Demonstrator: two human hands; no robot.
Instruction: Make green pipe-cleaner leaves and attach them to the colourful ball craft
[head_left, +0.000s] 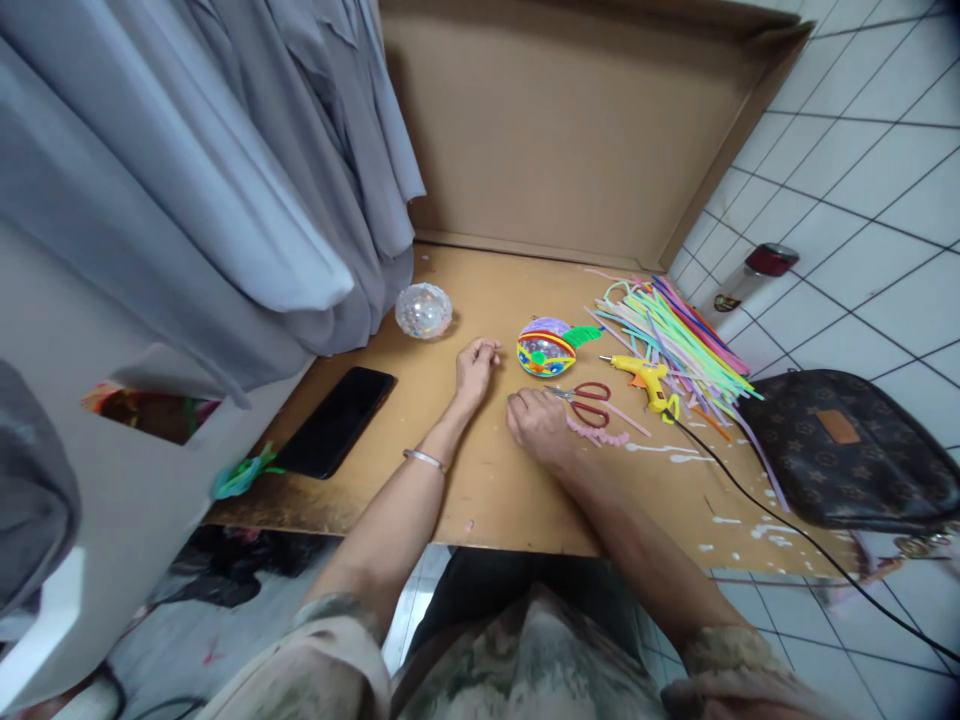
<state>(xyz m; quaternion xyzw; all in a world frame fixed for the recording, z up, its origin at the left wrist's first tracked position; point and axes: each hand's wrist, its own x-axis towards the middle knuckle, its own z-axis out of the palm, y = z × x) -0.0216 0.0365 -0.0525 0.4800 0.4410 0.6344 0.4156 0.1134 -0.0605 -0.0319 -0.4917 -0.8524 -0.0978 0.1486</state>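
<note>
My left hand [475,370] rests on the wooden table [480,500] with its fingers loosely curled together and nothing visible in them. Close by on the right, my right hand [538,422] lies closed, knuckles up; whatever its fingers may hold is hidden. A pair of red-handled scissors [591,404] lies against that hand, its blades partly covered by the fingers. Just beyond both hands sits a decorated clear ball [546,348] with purple, red, yellow and blue trim and a green leaf-like piece. A coiled pink pipe cleaner [600,436] lies below the scissors.
A clear plastic ball [424,311] stands at the back left, above a black phone [334,420]. On the right are a yellow glue gun [643,378] with a trailing cord, a pile of pipe cleaners [675,335] and a brown bag [855,450]. Grey cloth [300,180] hangs at the left.
</note>
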